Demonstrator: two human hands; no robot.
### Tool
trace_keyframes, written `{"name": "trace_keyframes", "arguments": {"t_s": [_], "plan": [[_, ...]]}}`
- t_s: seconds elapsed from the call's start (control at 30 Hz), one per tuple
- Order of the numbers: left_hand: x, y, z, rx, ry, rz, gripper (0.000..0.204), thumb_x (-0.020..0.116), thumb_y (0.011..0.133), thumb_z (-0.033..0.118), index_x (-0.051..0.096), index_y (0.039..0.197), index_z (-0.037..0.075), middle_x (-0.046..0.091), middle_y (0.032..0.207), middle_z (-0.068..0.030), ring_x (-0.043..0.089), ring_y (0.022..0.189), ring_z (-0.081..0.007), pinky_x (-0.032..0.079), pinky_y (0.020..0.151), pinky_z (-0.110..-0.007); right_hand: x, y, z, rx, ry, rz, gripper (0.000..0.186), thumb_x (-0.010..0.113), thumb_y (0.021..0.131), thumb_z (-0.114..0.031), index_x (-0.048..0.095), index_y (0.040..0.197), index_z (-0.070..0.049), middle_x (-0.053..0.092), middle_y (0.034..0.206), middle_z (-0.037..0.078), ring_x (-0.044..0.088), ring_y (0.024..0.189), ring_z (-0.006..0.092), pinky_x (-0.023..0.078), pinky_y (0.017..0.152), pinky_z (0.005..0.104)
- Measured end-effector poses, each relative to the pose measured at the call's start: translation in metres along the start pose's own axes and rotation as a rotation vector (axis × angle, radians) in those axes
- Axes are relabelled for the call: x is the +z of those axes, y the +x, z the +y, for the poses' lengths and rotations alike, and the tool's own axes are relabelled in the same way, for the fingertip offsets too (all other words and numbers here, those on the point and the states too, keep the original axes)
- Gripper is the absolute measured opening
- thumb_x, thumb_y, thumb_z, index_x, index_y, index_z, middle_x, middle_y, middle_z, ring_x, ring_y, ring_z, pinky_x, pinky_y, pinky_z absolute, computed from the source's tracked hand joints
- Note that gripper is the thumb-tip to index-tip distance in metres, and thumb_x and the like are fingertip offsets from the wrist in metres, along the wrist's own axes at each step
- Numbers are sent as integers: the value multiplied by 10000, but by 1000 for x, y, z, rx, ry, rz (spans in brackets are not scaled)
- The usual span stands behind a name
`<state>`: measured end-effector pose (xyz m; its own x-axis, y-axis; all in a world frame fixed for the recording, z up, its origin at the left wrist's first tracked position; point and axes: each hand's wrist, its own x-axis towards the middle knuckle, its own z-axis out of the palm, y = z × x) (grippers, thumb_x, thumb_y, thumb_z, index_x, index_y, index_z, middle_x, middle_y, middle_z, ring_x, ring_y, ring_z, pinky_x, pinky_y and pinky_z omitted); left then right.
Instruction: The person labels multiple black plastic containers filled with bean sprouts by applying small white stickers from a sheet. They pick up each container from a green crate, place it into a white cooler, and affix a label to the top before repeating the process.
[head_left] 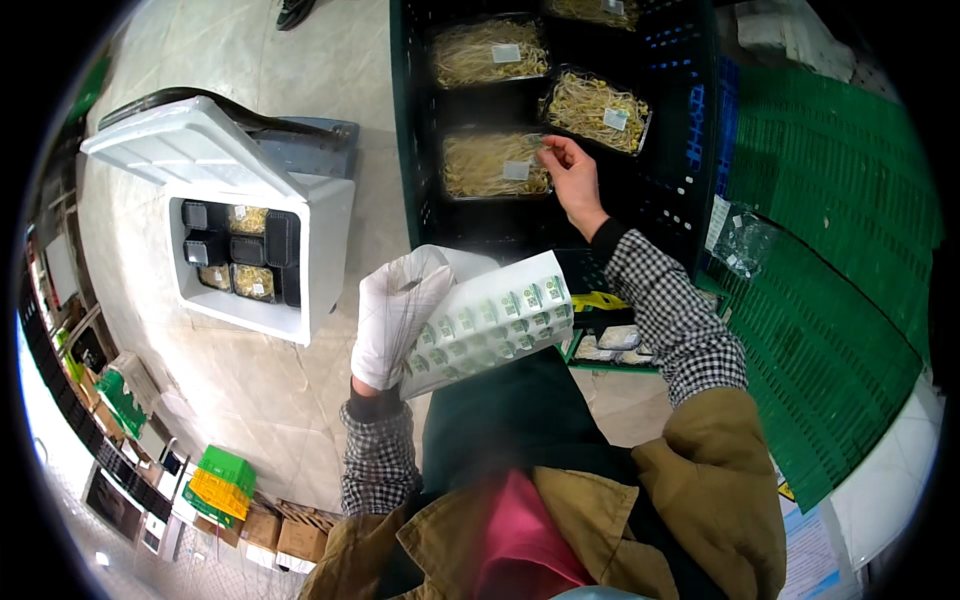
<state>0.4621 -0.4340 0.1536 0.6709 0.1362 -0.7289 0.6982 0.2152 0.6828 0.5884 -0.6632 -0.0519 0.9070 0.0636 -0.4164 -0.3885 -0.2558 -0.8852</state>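
Observation:
My left hand [400,318], in a white covering, is closed on a sheet of stickers [492,322] with rows of green-printed labels. It hangs in front of my dark green apron. My right hand [574,182] reaches into a dark crate [425,215]. Its thumb and forefinger pinch what looks like a small sticker at the upper right corner of a pack of bean sprouts [480,165]. That pack has a white label. Beside it lie another pack of sprouts [588,108] and, farther off, a third pack [475,52]. A further pack [605,10] is partly cut off.
On the floor at left stands a white foam box [330,265], lid raised, holding black trays and sprout packs. Green slatted crates [830,230] fill the right, with a crumpled clear plastic piece [745,243] on them. Green and yellow crates [220,485] stand lower left.

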Motion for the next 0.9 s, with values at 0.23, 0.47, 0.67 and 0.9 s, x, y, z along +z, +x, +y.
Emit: {"name": "trace_keyframes", "arguments": {"t_s": [0.23,0.47,0.67,0.9], "plan": [[-4,1,-4,86,3,15,65,650,883,28,639,834,-13,581,771,47,482,721,-28,430,670,-192,36,4,33,-189,-353,261,474,709,807,-153,496,1221,-65,668,852,54,630,798,221,428,775,350],[-8,5,-9,86,7,39,51,662,875,29,661,858,-18,612,795,35,505,736,-35,436,693,-191,35,-2,36,-302,-505,259,548,715,780,-129,476,1272,-86,641,942,61,612,874,243,396,827,381],[-10,9,-11,122,-39,17,88,667,887,70,674,926,-9,672,838,-12,598,715,-59,488,642,-216,27,4,36,-318,-459,256,512,681,802,-71,480,1273,-84,618,992,93,607,880,265,434,808,393],[-6,12,5,115,-31,140,98,683,879,70,680,940,-6,673,840,-11,591,724,-61,487,654,-213,28,54,-38,-242,-205,336,225,717,829,-202,635,944,-27,606,990,116,579,896,258,465,825,352]]}}
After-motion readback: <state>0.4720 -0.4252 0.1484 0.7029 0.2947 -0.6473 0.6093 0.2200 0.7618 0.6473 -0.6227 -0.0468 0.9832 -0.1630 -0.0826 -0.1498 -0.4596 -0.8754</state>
